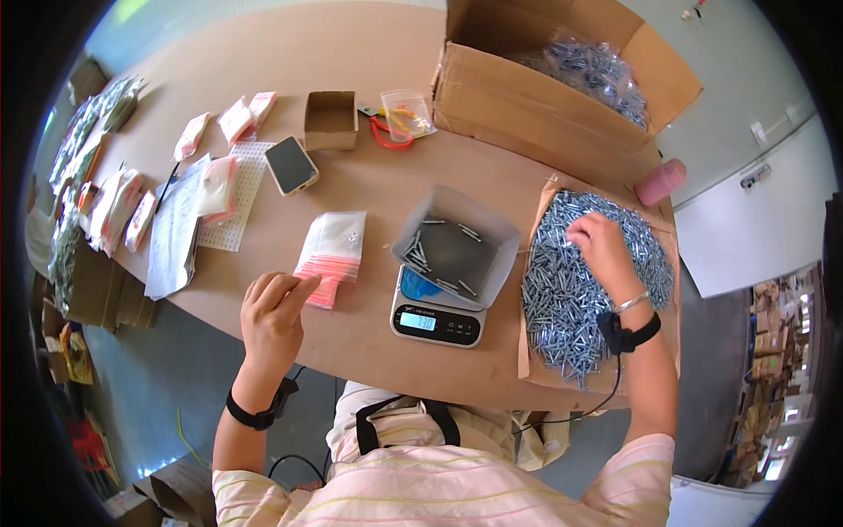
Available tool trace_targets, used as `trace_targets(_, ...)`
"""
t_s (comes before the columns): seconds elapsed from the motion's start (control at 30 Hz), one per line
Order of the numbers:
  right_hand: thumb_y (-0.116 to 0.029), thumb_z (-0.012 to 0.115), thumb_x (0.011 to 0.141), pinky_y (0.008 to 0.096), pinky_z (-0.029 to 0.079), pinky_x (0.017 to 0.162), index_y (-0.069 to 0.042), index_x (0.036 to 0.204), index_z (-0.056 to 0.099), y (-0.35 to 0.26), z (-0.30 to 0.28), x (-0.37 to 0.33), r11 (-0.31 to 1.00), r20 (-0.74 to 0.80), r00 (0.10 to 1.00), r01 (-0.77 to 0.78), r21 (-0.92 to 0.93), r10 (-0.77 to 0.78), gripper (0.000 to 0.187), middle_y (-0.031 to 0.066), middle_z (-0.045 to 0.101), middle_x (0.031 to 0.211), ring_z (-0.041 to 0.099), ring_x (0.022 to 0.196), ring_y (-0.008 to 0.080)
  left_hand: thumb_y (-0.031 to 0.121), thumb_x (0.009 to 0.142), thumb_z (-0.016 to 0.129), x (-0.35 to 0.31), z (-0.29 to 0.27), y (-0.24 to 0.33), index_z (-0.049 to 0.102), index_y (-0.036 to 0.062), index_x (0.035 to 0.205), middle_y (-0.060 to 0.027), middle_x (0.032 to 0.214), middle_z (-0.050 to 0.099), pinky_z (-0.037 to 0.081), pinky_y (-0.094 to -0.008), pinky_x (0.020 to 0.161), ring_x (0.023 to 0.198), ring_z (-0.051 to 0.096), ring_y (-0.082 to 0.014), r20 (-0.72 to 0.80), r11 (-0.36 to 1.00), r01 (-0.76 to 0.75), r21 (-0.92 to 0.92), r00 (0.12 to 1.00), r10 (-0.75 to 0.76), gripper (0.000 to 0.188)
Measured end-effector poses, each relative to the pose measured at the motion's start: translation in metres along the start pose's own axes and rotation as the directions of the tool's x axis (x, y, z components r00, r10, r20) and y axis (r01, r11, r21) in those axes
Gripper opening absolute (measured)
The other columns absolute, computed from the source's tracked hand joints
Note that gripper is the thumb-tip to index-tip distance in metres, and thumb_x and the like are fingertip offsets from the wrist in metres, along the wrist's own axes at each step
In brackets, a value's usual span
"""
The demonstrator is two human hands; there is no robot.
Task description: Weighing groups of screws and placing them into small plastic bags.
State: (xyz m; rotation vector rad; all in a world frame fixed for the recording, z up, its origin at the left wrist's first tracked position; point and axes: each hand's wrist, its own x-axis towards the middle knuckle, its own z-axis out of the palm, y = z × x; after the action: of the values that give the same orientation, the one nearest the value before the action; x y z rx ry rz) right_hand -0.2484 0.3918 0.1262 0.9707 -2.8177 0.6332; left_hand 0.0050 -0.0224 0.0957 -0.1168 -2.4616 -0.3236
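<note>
Over the heap of silver screws (pixel 571 299) on the right, my right hand (pixel 600 250) has its fingertips pinched together; whatever lies between them is too small to make out. My left hand (pixel 274 314) is closed loosely, its fingertips beside the lower end of a stack of clear zip bags (pixel 335 246) with pink-red edges. Whether those fingers grip anything is hidden. Between my hands stands a white digital scale (pixel 436 325) with a lit display. On it rests a tilted grey plastic tray (pixel 500 255) with several loose screws inside.
A large open carton (pixel 518 97) with bagged screws stands at the back right, a pink bottle (pixel 660 182) near it. Farther left are a small cardboard box (pixel 331 121), red-handled scissors (pixel 391 139), a phone (pixel 291 165), papers (pixel 174 237) and bundled bags (pixel 114 206).
</note>
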Motion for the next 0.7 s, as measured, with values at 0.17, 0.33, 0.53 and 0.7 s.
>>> trace_targets(0.17, -0.007, 0.071, 0.091, 0.0304, 0.052, 0.061, 0.002, 0.097, 0.071, -0.067, -0.016, 0.021, 0.919, 0.028, 1.000, -0.019, 0.393, 0.009, 0.011, 0.0118, 0.066, 0.084, 0.064, 0.065, 0.0189, -0.011, 0.068, 0.066, 0.008, 0.002, 0.015, 0.075, 0.0041, 0.100, -0.0078, 0.084, 0.062, 0.052, -0.0392, 0.070, 0.081, 0.063, -0.0273, 0.007, 0.995, 0.046, -0.093, 0.999, -0.045, 0.037)
trace_targets(0.33, -0.006, 0.071, 0.093, 0.0246, 0.058, 0.064, 0.004, 0.110, 0.073, -0.095, 0.006, 0.031, 0.872, 0.151, 0.986, -0.011, 0.489, -0.072, 0.020, 0.0077, 0.073, 0.093, 0.069, 0.074, 0.0119, -0.014, 0.067, 0.065, 0.018, 0.005, 0.028, 0.076, 0.0038, 0.104, -0.0086, 0.082, 0.061, 0.051, -0.0387, 0.068, 0.078, 0.061, -0.0271, 0.036, 0.991, 0.044, -0.124, 0.999, -0.040, 0.042)
trace_targets(0.53, -0.009, 0.071, 0.095, 0.0242, 0.060, 0.071, 0.004, 0.114, 0.072, -0.072, 0.008, 0.036, 0.668, 0.204, 0.970, -0.238, 0.705, 0.131, 0.023, 0.0095, 0.077, 0.096, 0.073, 0.087, 0.0118, -0.016, 0.070, 0.064, 0.007, -0.002, 0.022, 0.076, 0.0020, 0.103, -0.0099, 0.077, 0.061, 0.050, -0.0376, 0.066, 0.074, 0.061, -0.0273, 0.076, 0.988, 0.095, -0.123, 0.993, -0.086, 0.039)
trace_targets(0.7, -0.013, 0.072, 0.094, 0.0240, 0.056, 0.063, 0.003, 0.102, 0.074, -0.032, -0.010, 0.027, 0.717, 0.147, 0.963, -0.268, 0.643, 0.228, 0.018, 0.0068, 0.075, 0.087, 0.069, 0.071, 0.0107, -0.016, 0.071, 0.063, 0.004, -0.009, 0.023, 0.074, 0.0005, 0.098, -0.0103, 0.078, 0.061, 0.050, -0.0374, 0.066, 0.074, 0.061, -0.0274, 0.085, 0.991, 0.103, -0.089, 0.992, -0.095, 0.033)
